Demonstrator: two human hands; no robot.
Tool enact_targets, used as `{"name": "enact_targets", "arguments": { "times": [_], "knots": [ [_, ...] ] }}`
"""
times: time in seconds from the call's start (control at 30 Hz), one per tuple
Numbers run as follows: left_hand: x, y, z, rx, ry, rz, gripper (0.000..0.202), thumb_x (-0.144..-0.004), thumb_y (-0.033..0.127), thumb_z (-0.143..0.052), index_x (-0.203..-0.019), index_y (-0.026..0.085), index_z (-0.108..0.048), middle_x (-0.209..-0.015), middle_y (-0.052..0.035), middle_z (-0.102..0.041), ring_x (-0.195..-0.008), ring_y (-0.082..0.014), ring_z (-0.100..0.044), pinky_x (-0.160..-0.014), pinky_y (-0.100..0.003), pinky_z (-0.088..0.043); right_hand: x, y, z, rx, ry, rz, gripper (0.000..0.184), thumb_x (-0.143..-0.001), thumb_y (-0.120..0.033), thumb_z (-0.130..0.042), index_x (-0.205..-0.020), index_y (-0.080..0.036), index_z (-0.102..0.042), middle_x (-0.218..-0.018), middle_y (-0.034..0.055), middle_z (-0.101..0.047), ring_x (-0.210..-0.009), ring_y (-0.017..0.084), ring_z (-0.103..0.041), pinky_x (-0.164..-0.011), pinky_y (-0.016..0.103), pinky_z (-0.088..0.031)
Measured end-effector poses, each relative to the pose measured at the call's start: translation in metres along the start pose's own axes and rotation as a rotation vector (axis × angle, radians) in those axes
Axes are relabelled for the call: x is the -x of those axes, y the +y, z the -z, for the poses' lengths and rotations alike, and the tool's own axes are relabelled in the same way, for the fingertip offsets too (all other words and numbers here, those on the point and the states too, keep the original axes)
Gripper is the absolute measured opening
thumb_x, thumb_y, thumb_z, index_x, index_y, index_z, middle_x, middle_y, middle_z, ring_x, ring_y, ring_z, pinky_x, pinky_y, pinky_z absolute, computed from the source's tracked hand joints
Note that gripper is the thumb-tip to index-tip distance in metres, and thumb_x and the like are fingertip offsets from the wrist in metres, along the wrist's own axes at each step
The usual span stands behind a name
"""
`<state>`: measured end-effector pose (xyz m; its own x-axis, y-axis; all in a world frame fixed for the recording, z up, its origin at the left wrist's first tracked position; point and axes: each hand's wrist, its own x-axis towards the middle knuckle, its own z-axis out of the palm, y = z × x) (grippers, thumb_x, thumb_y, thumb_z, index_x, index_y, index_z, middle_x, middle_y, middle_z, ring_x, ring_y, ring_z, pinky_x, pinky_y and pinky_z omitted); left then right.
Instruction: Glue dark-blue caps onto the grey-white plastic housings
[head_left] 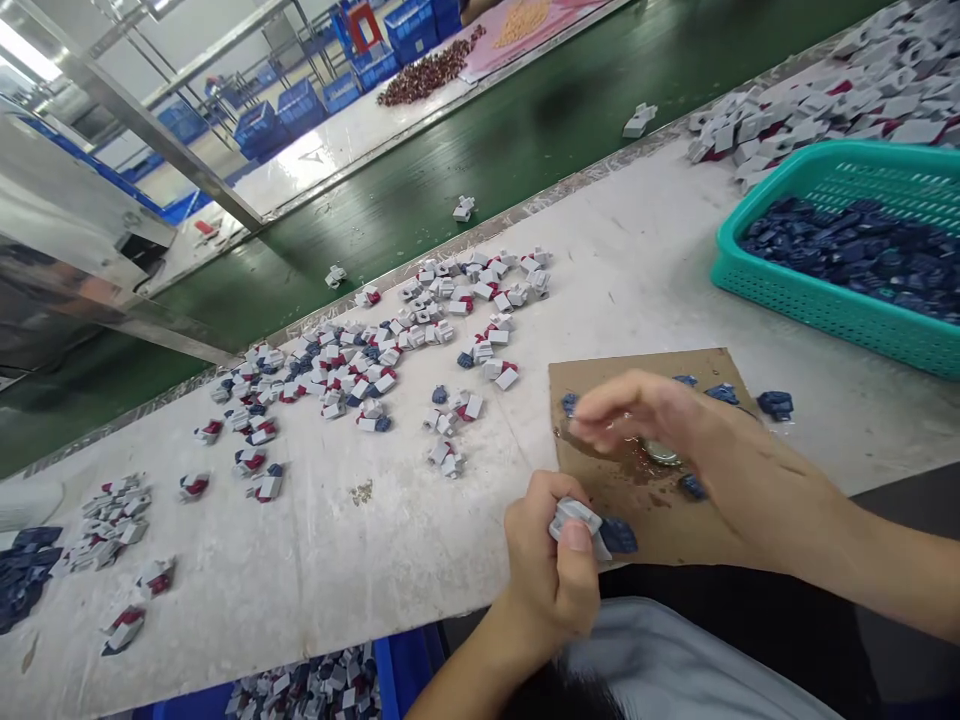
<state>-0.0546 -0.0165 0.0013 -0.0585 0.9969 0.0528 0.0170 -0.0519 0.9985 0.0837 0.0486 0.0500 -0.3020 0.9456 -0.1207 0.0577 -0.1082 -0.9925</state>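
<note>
My left hand [551,560] is closed around a small light-grey plastic part [574,518], thumb pressed on its side. A navy-blue piece [619,535] shows right beside that part; whether the two are joined I cannot tell. Above the brown cardboard sheet [600,376], my right hand [675,425] is stretched out with slightly blurred fingers and nothing visible in them. Under its palm, a round metal lid [661,453] sits amid a wet stain on the cardboard. Several navy-blue pieces [722,393] lie around the right hand.
A teal basket [825,310] of navy-blue pieces stands at right, before a heap of grey parts [900,90]. Assembled grey, red and blue parts [352,365] spread across the table's middle. Beyond runs a green conveyor belt [540,140]. A blue bin [405,675] sits below the front edge.
</note>
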Motion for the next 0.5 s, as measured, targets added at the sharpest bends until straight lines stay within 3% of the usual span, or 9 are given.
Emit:
{"name": "enact_targets", "arguments": {
  "times": [0.1,0.2,0.27,0.4,0.5],
  "knots": [
    [-0.004,0.001,-0.001,-0.044,-0.003,-0.022,0.045,-0.094,0.065,-0.046,-0.080,0.024,-0.060,-0.058,0.0002,-0.051,-0.052,-0.0171,-0.046,-0.052,-0.032,-0.035,-0.016,-0.011,-0.024,-0.231,-0.067,-0.254,0.071,-0.073,-0.089,-0.052,-0.088,-0.021,-0.064,-0.086,0.0074,-0.072,-0.084,0.022,-0.067,-0.076,0.034,-0.053],
    [-0.004,0.003,-0.003,-0.071,0.052,-0.075,0.040,-0.094,0.059,-0.047,-0.085,0.024,-0.065,-0.074,-0.0074,-0.064,-0.071,-0.0249,-0.060,-0.068,-0.038,-0.048,-0.020,-0.016,-0.041,-0.349,-0.200,-0.411,0.070,-0.072,-0.090,-0.052,-0.079,-0.021,-0.060,-0.066,0.0052,-0.070,-0.066,0.019,-0.066,-0.068,0.032,-0.054],
    [-0.003,0.004,-0.004,-0.073,0.086,-0.106,0.031,-0.093,0.049,-0.051,-0.087,0.024,-0.068,-0.085,-0.0106,-0.070,-0.082,-0.0280,-0.065,-0.076,-0.041,-0.051,-0.017,-0.014,-0.049,-0.363,-0.231,-0.393,0.070,-0.074,-0.090,-0.048,-0.070,-0.021,-0.057,-0.055,0.0034,-0.066,-0.060,0.018,-0.066,-0.065,0.030,-0.054],
    [0.002,0.001,0.006,-0.171,0.072,-0.140,0.025,-0.093,0.034,-0.051,-0.096,0.022,-0.072,-0.102,-0.0146,-0.074,-0.098,-0.0312,-0.069,-0.086,-0.041,-0.052,-0.014,-0.004,-0.062,-0.317,-0.264,-0.322,0.072,-0.079,-0.091,-0.040,-0.065,-0.021,-0.053,-0.055,0.0031,-0.064,-0.059,0.018,-0.066,-0.062,0.030,-0.055],
    [0.003,-0.004,0.037,-0.439,-0.054,-0.083,0.030,-0.094,0.031,-0.046,-0.105,0.018,-0.070,-0.087,-0.0125,-0.073,-0.079,-0.0277,-0.069,-0.073,-0.038,-0.052,-0.018,0.001,-0.060,-0.090,-0.319,-0.090,0.072,-0.090,-0.084,-0.027,-0.073,-0.021,-0.058,-0.064,0.0054,-0.067,-0.063,0.019,-0.066,-0.062,0.031,-0.055]
  ]
}}
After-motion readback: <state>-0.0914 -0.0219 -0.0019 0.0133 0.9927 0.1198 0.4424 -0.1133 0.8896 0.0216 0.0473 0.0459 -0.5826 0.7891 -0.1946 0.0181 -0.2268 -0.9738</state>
